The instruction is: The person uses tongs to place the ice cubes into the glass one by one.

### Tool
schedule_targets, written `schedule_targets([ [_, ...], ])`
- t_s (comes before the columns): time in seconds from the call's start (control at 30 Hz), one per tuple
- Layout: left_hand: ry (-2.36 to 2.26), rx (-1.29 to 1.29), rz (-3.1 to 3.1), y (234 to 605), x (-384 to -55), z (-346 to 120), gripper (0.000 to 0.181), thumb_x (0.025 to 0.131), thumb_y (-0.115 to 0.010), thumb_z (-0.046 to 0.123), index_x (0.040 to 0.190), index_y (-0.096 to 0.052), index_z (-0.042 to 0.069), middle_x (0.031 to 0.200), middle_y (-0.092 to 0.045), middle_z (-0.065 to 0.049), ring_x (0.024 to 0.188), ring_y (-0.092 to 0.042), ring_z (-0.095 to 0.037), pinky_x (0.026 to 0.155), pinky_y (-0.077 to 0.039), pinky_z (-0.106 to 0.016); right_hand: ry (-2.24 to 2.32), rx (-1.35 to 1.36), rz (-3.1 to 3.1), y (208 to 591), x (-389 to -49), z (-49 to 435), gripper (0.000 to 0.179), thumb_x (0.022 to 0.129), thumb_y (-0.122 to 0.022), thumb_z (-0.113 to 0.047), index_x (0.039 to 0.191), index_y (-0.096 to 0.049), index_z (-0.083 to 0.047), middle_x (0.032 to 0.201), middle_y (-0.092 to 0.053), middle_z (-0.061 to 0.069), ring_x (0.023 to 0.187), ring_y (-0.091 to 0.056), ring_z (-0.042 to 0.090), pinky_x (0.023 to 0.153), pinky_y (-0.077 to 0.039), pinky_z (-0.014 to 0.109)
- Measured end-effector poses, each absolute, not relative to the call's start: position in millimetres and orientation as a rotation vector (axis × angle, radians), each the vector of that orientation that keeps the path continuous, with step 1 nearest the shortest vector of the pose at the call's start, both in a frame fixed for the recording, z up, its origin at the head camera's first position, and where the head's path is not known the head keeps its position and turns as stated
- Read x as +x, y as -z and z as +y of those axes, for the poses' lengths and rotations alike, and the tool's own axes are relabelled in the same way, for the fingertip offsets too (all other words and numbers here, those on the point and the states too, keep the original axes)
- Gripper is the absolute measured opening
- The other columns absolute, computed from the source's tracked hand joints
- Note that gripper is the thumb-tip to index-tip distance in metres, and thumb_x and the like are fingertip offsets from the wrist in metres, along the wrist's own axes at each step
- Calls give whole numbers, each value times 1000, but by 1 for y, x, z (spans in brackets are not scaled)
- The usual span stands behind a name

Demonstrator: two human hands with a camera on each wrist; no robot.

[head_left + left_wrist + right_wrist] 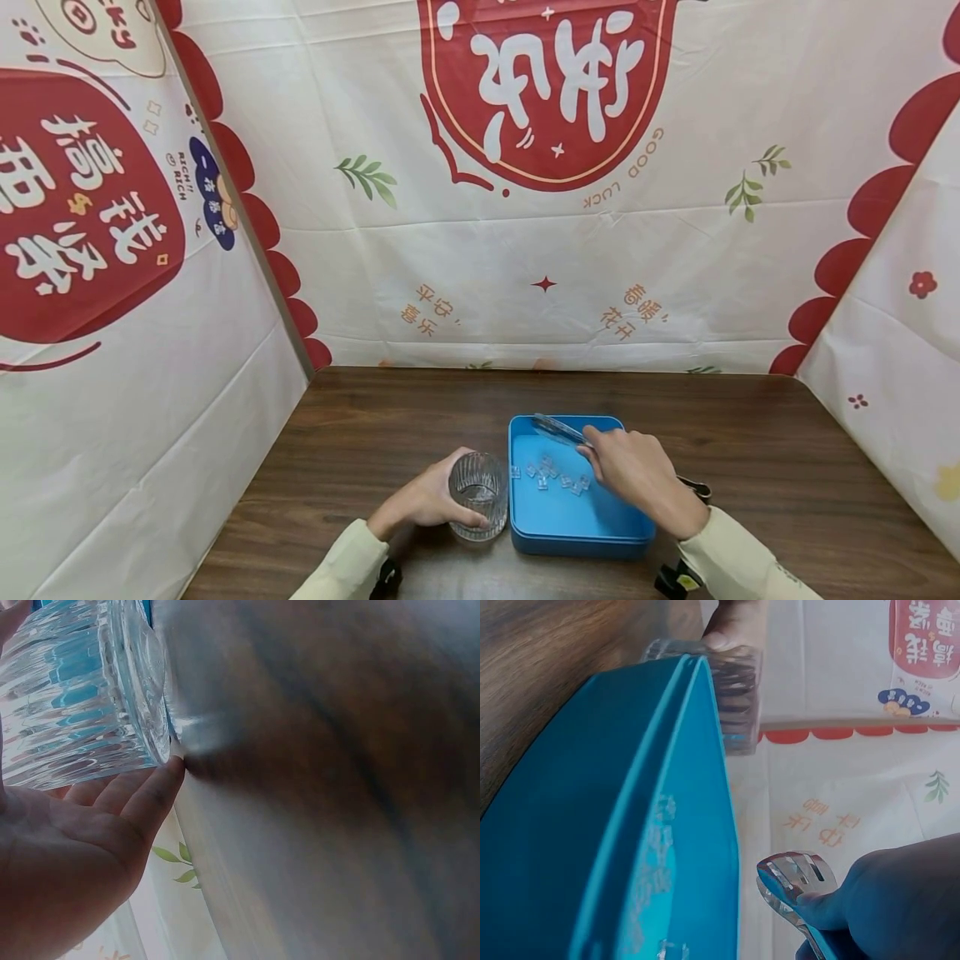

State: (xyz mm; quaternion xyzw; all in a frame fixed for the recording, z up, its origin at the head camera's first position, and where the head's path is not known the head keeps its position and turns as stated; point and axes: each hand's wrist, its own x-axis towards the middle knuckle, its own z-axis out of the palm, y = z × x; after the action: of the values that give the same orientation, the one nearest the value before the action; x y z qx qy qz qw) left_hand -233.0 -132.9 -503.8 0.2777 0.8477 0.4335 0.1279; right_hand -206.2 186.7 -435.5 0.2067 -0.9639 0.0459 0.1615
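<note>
My left hand grips a clear ribbed glass, thumb on the near side and fingers behind. The glass stands upright on the table beside the left wall of a blue box. Inside this shallow box lie several small clear cubes. My right hand holds a pair of metal tongs over the box's back right part, tips pointing left. The right wrist view shows the slotted heads of the tongs with no cube between them. In the left wrist view, fingers reach along the glass toward its base.
The dark wooden table extends around the box on all sides. A printed white cloth hangs behind it, with more cloth at the left and right. Dark straps sit at the wrists.
</note>
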Motion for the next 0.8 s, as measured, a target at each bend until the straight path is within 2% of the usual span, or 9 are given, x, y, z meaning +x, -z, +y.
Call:
schedule_targets([
  [0.43, -1260, 782, 2460, 502, -232, -133, 77, 69, -91, 35, 131, -48, 22, 112, -63, 0, 99, -62, -14, 84, -51, -30, -212, 639, -2766, 421, -198, 170, 21, 96, -65, -31, 81, -55, -19, 53, -32, -9, 42, -31, 6, 40, -22, 22],
  [0.8, -1245, 784, 2459, 504, -233, -133, 77, 70, -90, 38, 132, -47, 24, 112, -62, 1, 99, -61, -15, 82, -51, -30, -215, 689, -2761, 416, -193, 160, 28, 96, -64, -32, 76, -48, -20, 53, -30, -9, 43, -29, 6, 41, -22, 22],
])
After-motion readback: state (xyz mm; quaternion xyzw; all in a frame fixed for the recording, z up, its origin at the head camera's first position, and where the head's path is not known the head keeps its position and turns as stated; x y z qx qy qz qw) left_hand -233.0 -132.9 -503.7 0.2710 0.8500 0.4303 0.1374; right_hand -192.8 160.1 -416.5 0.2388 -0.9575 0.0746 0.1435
